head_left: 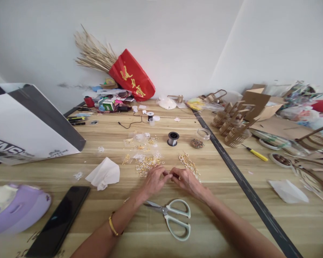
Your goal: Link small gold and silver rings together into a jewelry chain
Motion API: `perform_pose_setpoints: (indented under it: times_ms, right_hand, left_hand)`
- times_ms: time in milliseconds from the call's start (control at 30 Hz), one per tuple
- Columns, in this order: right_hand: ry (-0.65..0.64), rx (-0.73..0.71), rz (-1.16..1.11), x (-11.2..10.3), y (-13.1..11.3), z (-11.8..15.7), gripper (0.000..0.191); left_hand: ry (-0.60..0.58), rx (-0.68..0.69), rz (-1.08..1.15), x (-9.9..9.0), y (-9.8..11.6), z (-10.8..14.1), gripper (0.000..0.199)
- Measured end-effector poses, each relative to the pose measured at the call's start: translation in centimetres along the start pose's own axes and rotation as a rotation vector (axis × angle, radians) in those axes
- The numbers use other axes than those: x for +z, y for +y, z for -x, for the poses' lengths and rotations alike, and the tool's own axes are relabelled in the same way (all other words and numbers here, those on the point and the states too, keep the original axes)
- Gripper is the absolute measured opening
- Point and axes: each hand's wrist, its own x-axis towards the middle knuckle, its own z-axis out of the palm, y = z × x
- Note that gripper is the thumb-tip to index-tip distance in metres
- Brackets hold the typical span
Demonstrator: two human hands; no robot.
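Observation:
My left hand (155, 179) and my right hand (185, 180) meet over the wooden table, fingertips pinched close together. What sits between the fingers is too small to make out. Just beyond my left hand lies a heap of small gold and clear beads (146, 164). Gold chain-like strings of jewellery pieces (188, 163) lie beyond my right hand, partly hidden by it. Scissors with pale green handles (174, 214) rest on the table below both hands, blades pointing left. A spool of thin wire (173, 138) stands farther back.
A white crumpled tissue (103, 173), a black phone (60, 218) and a purple-and-white object (18, 209) lie left. A large box (29, 125) stands behind them. To the right are a dish of brown beads (197, 143), small woven baskets (231, 125) and a yellow-handled tool (257, 154).

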Motion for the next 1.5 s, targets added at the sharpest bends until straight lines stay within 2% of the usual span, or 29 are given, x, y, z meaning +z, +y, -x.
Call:
perform_pose_setpoints:
  times_ms: [367, 533, 667, 800, 967, 1067, 1167, 1367, 1500]
  right_hand:
    - [-0.02, 0.02, -0.187, -0.3, -0.8, 0.0, 0.008]
    - [0.009, 0.023, -0.391, -0.6, -0.4, -0.2, 0.005]
    - [0.037, -0.005, -0.28, -1.1, 0.0, -0.1, 0.007]
    - [0.042, -0.029, -0.056, -1.7, 0.4, 0.0, 0.011]
    - [0.059, -0.029, 0.064, -1.9, 1.2, -0.2, 0.013]
    - [0.033, -0.011, 0.076, -1.5, 1.7, -0.4, 0.012]
    - [0.027, -0.009, 0.074, -0.7, 2.2, -0.5, 0.011]
    - [0.059, -0.019, -0.103, 0.7, 2.8, -0.8, 0.013]
    - [0.055, 0.054, -0.292, 1.1, 2.8, -0.8, 0.012]
  left_hand:
    - [-0.039, 0.18, -0.113, -0.4, 0.9, 0.4, 0.028]
    - [-0.012, 0.077, -0.062, 0.1, 0.1, 0.3, 0.028]
    - [0.021, -0.018, 0.007, 0.2, -0.1, -0.1, 0.03]
    - [-0.016, -0.035, 0.04, -0.2, 0.2, -0.3, 0.028]
    - [-0.119, -0.028, -0.103, -0.4, 0.1, -0.4, 0.013]
    - [-0.189, -0.028, -0.215, -0.4, -0.1, -0.3, 0.013]
    - [-0.21, -0.01, -0.265, -0.3, -0.1, -0.3, 0.014]
    - [-0.21, 0.003, -0.248, 0.1, -0.3, -0.4, 0.013]
    - [-0.191, -0.007, -0.216, 0.3, -0.6, -0.5, 0.01]
